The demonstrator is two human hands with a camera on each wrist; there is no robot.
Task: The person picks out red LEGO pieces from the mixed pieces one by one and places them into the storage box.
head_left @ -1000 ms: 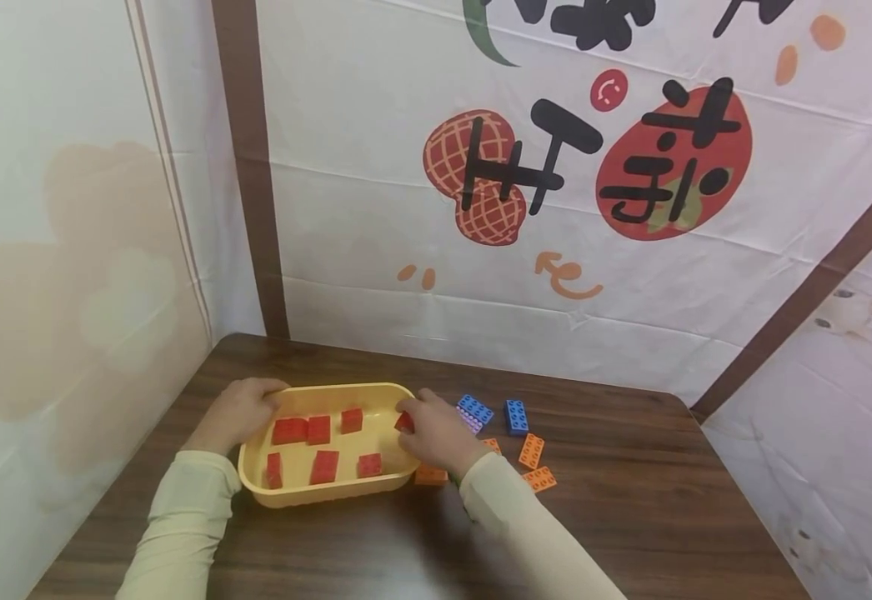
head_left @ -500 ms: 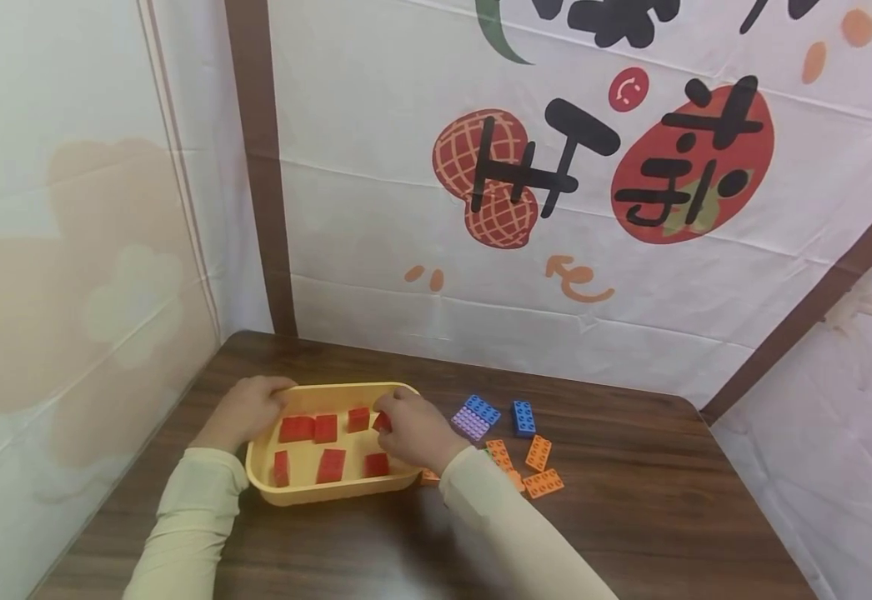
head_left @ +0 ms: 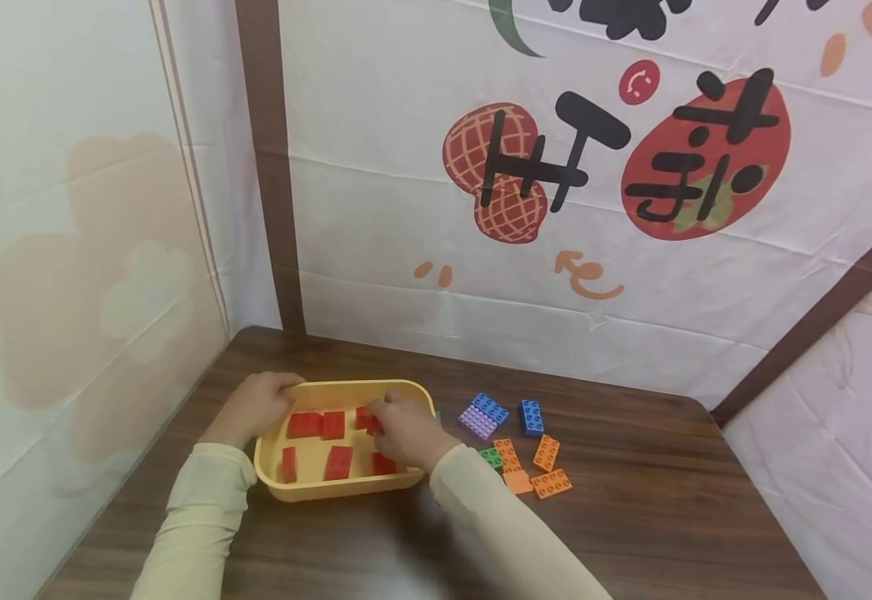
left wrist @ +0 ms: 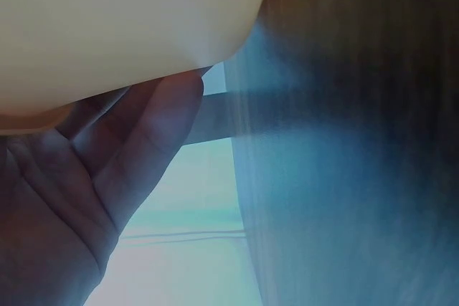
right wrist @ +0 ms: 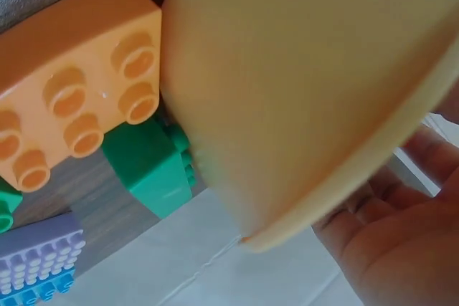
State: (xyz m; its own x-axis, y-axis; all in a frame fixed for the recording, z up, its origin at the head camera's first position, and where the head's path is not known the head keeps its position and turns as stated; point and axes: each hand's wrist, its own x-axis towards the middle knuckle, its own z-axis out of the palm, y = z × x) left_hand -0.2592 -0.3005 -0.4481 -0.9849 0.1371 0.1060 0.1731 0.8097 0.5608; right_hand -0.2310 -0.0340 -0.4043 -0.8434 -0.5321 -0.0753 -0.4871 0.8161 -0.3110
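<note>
A yellow plastic tray (head_left: 346, 490) stands on the table, with several red building blocks (head_left: 338, 462) spread over its floor. My left hand (head_left: 253, 408) grips the tray's left end at the rim; in the left wrist view its fingers (left wrist: 154, 123) lie against the outer wall. Over the right part of the tray is my right hand (head_left: 408, 429), pinching a red block (head_left: 370, 423) beside another red one near the back. The hand partly hides the held block. In the right wrist view the tray wall covers that block and the fingertips.
Right of the tray lie orange (head_left: 551, 483), green (head_left: 491, 457), blue (head_left: 531, 417) and purple (head_left: 477, 422) blocks on the brown table (head_left: 631, 517). An orange block (right wrist: 93, 69) sits close against the tray's outer wall. A printed white curtain (head_left: 376, 208) hangs behind.
My right hand has moved left from the tray's right rim, carrying the red block inward to the one near the back. The left hand stays on the tray; the head view has shifted slightly.
</note>
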